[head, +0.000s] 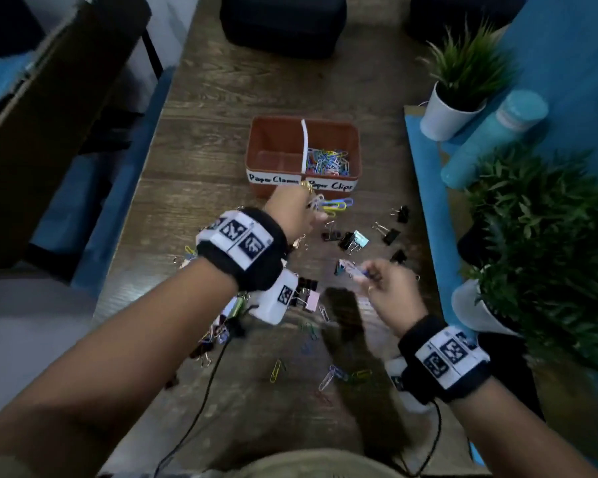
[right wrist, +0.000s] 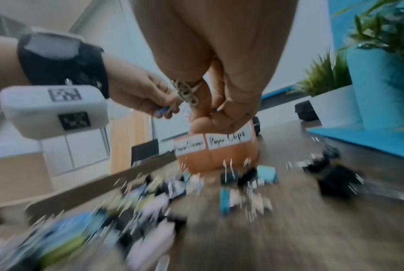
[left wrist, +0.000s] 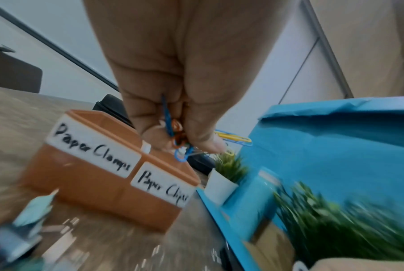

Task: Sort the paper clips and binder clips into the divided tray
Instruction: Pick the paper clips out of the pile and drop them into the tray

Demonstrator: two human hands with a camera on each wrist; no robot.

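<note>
The orange divided tray (head: 356, 139) stands mid-table, labelled "Paper Clamps" on the left and "Paper Clips" on the right. Its right compartment holds a heap of coloured paper clips (head: 328, 162); the left one looks empty. My left hand (head: 313, 210) hovers just in front of the tray and pinches a bunch of paper clips (head: 335, 204), also seen in the left wrist view (left wrist: 176, 135) before the tray (left wrist: 98, 183). My right hand (head: 366, 272) is lower right with its fingers curled on a few small paper clips (head: 354, 270). Binder clips (head: 353, 239) lie scattered between the hands.
Loose paper clips (head: 328, 376) lie near the front of the wooden table (head: 204, 150). More binder clips (head: 308, 294) are under my left wrist. Potted plants (head: 463, 84) and a teal bottle (head: 497, 136) stand on a blue mat (head: 425, 188) at the right.
</note>
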